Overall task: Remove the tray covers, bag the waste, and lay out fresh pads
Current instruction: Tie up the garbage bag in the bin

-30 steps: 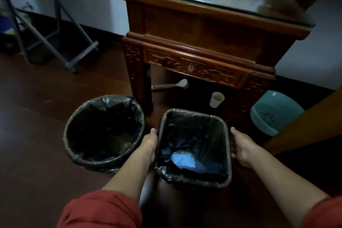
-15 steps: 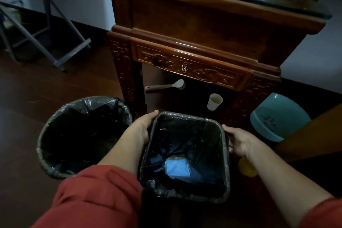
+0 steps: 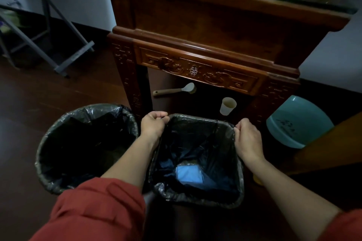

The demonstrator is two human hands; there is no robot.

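Observation:
A square bin lined with a black plastic bag (image 3: 197,199) stands on the floor in front of me. A blue folded item (image 3: 189,175) lies at the bottom of it. My left hand (image 3: 153,124) pinches the bag's edge at the far left corner of the rim. My right hand (image 3: 247,137) grips the bag's edge at the far right corner. To the left stands a round bin with its own black bag (image 3: 86,148), untouched, its contents too dark to make out.
A carved wooden table (image 3: 195,49) with a glass top stands just behind the bins. Under it lie a brush (image 3: 176,90) and a paper cup (image 3: 227,105). A teal basin (image 3: 297,121) leans at the right. Grey metal frame legs (image 3: 58,45) stand at far left.
Both hands have moved from the bin's sides up to its far corners and have curled round the bag's edge. The view has come closer to the bin.

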